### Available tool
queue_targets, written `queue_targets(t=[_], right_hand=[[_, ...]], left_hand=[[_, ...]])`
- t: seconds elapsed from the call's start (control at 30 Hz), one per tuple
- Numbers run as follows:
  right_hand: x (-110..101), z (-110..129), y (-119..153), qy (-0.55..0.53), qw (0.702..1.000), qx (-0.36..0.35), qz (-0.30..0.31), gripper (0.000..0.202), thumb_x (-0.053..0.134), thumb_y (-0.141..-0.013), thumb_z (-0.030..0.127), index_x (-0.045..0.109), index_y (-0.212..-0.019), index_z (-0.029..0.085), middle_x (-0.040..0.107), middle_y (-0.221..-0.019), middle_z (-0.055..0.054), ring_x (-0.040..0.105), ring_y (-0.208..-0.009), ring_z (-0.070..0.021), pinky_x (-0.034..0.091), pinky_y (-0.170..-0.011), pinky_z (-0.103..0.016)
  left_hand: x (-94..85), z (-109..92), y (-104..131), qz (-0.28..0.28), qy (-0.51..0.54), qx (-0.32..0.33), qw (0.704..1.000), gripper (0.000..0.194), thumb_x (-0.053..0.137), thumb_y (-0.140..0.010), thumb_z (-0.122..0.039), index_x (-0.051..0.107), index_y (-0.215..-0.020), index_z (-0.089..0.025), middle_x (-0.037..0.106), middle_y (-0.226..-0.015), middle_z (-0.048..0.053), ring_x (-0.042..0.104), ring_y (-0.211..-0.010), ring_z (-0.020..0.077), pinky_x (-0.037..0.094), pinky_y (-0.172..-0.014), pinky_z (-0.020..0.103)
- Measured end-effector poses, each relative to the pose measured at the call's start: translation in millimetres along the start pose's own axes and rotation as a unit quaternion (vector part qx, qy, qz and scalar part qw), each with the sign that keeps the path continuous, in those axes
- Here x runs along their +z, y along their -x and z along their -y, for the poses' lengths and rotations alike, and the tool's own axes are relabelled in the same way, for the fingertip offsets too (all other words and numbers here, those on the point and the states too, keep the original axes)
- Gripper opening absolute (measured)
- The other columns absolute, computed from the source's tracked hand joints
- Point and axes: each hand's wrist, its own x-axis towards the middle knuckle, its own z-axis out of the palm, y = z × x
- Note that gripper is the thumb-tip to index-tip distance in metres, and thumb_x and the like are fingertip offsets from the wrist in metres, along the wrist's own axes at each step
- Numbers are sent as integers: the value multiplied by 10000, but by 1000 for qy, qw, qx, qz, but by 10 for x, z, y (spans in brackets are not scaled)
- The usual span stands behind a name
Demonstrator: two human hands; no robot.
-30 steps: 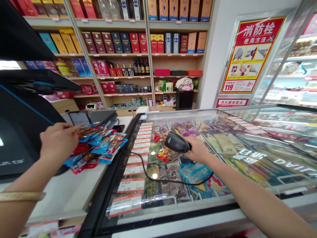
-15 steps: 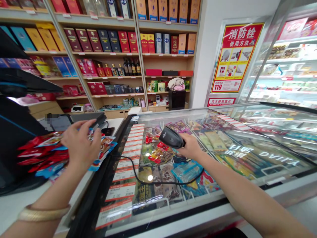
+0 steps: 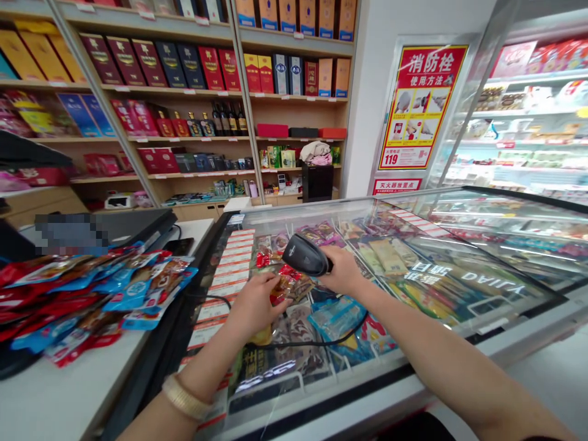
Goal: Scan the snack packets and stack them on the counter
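My right hand (image 3: 342,269) grips the handle of a black barcode scanner (image 3: 305,254), whose head points left over the glass freezer lid (image 3: 257,392). Just below the scanner, a small red snack packet (image 3: 288,275) lies on the glass, partly covered by my left hand (image 3: 255,306). The thumb and index finger of that hand are apart at the packet's near edge. Another red packet (image 3: 263,259) is farther left. The scanner's black cable (image 3: 312,343) loops across the glass. On the counter at left sits a pile of red and blue snack packets (image 3: 133,285).
Left of the freezer is a white counter (image 3: 55,398) with a dark flat device (image 3: 142,226) and a phone (image 3: 179,246). Shelves of boxed bottles (image 3: 184,64) stand behind. A lit display fridge (image 3: 528,122) is at right.
My left hand has moved right from the packet pile to the red packet under the scanner. My right hand still holds the scanner over the glass. The view has shifted slightly.
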Motion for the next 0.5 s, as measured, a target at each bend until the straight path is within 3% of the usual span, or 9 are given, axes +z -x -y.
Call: queue_targets(t=[0.2,0.3,0.4,0.5], right_hand=[[24,-8,36,0,1000,-9,18,274,654,-717,298,648,-969,191,716,-895,-92,657,-830,-251,492,-740,-330],[26,-2,45,-8,1000,-12,22,286,651,-730,318,649,-985,188,714,-898,-93,653,-826,-246,489,-740,-328],[16,8,43,-7,1000,-8,23,292,657,-740,350,655,-981,183,715,-887,-96,652,-787,-240,489,-717,-328],[4,13,40,-9,1000,-6,27,300,666,-746,378,657,-975,185,717,-882,-96,649,-771,-235,490,-702,-325]], left_hand=[[-84,-115,11,67,-88,-52,993,399,546,-804,-176,641,-1190,-158,697,-1111,139,641,-1039,263,494,-884,358],[-124,-107,8,71,-103,-87,988,395,507,-833,-177,626,-1209,-158,714,-1024,146,670,-944,254,499,-805,344],[-160,-27,14,54,-64,-118,989,350,471,-855,-204,660,-1148,-167,730,-925,127,680,-840,245,489,-772,341],[-187,91,25,2,70,-155,985,293,480,-831,-191,713,-1007,-179,724,-798,75,667,-757,225,495,-750,328]])
